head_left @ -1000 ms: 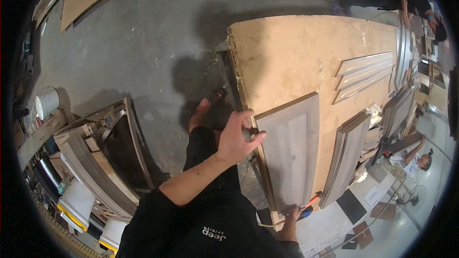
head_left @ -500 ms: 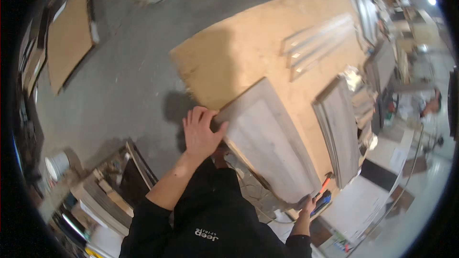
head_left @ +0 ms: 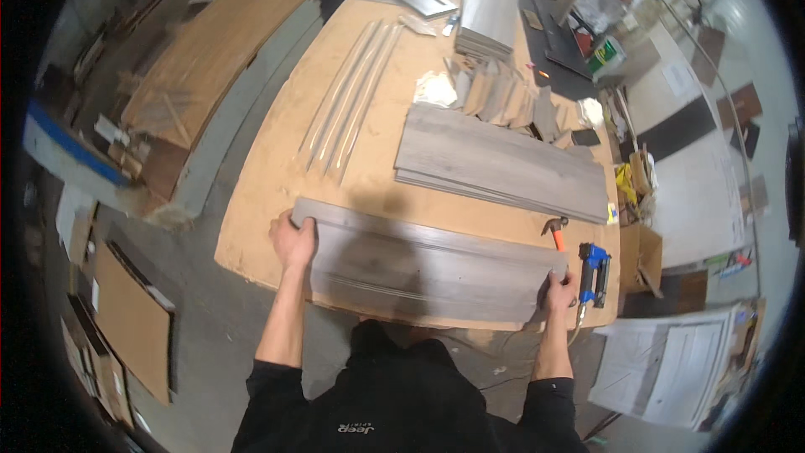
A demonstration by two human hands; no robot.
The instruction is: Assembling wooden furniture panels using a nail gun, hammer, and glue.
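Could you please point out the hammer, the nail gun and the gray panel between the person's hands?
Hammer (head_left: 558, 237), head camera view, on its orange handle.
Nail gun (head_left: 589, 275), head camera view, on its blue body.
Gray panel (head_left: 432, 268), head camera view, middle of its upper face.

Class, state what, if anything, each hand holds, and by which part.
The left hand holds the grey panel by its left end; the right hand, by its right end.

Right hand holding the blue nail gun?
No, the right hand holds the gray panel, and the nail gun lies on the table beside that hand.
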